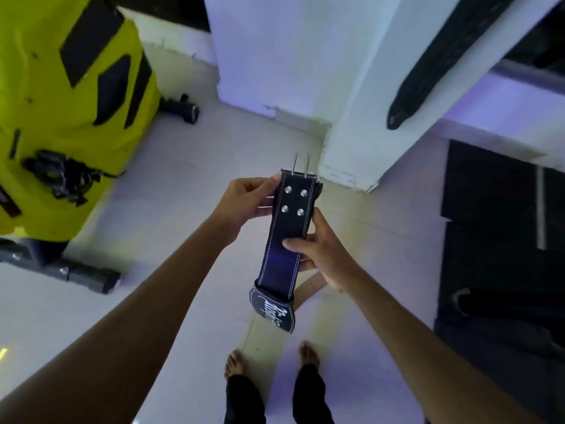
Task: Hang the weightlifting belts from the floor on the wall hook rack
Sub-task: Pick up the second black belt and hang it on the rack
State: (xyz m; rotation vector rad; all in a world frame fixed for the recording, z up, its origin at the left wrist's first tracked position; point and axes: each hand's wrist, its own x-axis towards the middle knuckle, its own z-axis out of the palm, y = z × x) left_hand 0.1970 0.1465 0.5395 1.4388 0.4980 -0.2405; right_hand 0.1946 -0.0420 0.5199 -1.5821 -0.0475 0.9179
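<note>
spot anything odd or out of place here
Little stands out. The wall base by the floor has chipped, ragged plaster. The black belt is held in the left hand and right hand; another belt already hangs on the wall.

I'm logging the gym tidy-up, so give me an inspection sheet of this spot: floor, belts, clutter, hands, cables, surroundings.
Surface: pale tiled floor, bare feet standing on it.
Job's things: black belt held up, two buckle prongs pointing away; its wide printed end hangs low. A second dark belt hangs against the white pillar. A tan strap shows under the held belt; whether it is another belt, cannot tell.
Clutter: small black object on the floor by the wall.
Hands: left hand grips the buckle end, right hand grips mid-belt.
Cables: nothing seen.
Surroundings: yellow machine at left, dark mat at right.
</note>
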